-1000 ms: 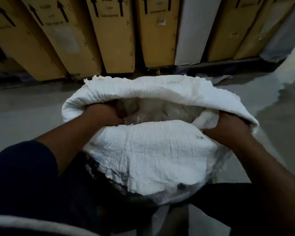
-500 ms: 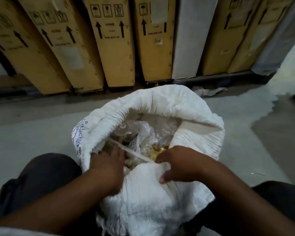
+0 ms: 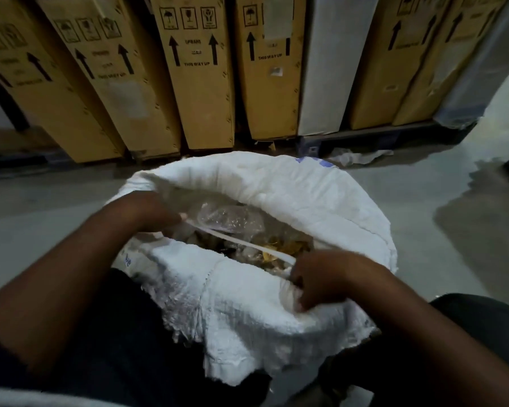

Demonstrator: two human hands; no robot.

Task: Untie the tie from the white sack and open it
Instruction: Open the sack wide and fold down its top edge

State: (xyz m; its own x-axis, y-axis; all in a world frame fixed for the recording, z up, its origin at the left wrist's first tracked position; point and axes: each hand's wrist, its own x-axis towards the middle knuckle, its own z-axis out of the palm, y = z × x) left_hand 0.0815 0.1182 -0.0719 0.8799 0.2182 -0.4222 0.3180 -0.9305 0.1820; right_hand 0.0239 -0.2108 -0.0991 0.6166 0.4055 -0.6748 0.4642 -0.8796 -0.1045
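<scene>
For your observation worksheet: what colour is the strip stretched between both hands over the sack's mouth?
The strip is white; the head view shows it best.

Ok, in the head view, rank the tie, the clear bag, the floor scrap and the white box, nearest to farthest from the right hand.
1. Tie: held by the right hand.
2. Clear bag: inside the sack, leftward.
3. Floor scrap: beyond the sack.
4. White box: back row, farthest.
</scene>
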